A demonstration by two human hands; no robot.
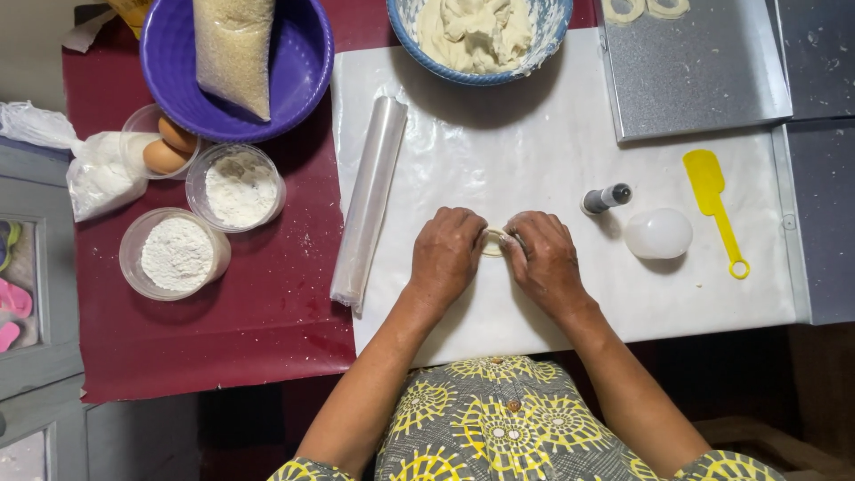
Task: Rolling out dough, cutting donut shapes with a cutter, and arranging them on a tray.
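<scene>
Nearest us, our patterned yellow-and-grey dress (508,428) fills the bottom edge, forearms running up to the work. Our left hand (445,254) and right hand (545,260) meet at mid-mat, both curled and pinching a small pale dough ring (492,241) between the fingertips; only a sliver of the ring shows between them, and it sits on the white mat (552,134) just in front of us. Just right of the hands stands a small dark-and-silver cylinder (607,197), beside it a translucent round cup (658,233) upended on the mat, then a yellow spatula (714,209) near the mat's right edge. Left of the hands lies a clear-wrapped rolling pin (369,203), half on the mat, half on the dark red tablecloth (267,312). Farther up, a blue-rimmed bowl of dough (478,36) touches the mat's top edge, and a metal tray (695,71) at upper right carries two dough rings (644,9). On the cloth at left: two tubs of white flour (176,252), a tub with eggs (169,147), a purple bowl (303,62) holding a bag of grain (234,49).
</scene>
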